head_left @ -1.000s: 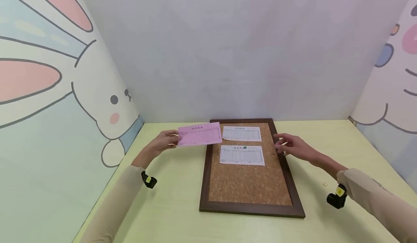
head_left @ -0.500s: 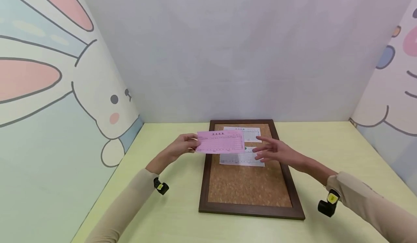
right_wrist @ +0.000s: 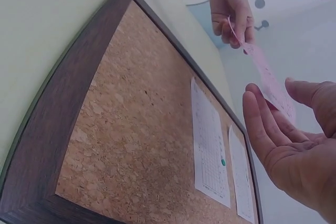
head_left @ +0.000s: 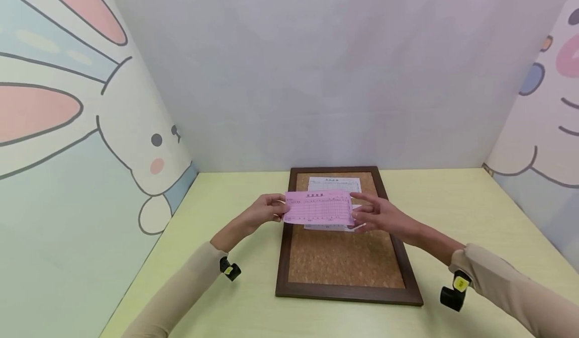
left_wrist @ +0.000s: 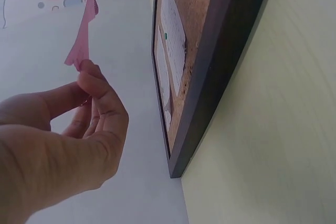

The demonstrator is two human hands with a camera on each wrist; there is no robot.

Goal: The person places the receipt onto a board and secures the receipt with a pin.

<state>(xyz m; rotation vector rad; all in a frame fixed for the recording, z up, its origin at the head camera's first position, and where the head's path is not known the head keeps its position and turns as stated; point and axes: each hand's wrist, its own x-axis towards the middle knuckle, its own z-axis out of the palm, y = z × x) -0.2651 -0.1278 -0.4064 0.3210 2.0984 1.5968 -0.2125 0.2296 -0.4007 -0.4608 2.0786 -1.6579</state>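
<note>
A pink printed form slip (head_left: 318, 207) is held up above the cork board (head_left: 344, 257). My left hand (head_left: 264, 213) pinches its left edge between thumb and fingers. At the slip's right edge is my right hand (head_left: 384, 218); in the right wrist view its fingers (right_wrist: 262, 121) lie behind the paper and the thumb stands apart in front. Two white form slips lie on the board. The far one (head_left: 334, 182) is partly covered by the pink slip, the near one (head_left: 326, 227) mostly. A green pushpin (right_wrist: 223, 162) shows on the near white slip.
The board's dark brown wooden frame (head_left: 348, 298) lies on a pale yellow-green table (head_left: 235, 303). A grey-white wall (head_left: 325, 76) rises behind the table. Side panels with cartoon animals (head_left: 131, 142) stand at left and right.
My left hand has carried the pink slip rightward and slightly nearer, over the white slips. My right hand has moved left from the board's frame to the slip's right edge.
</note>
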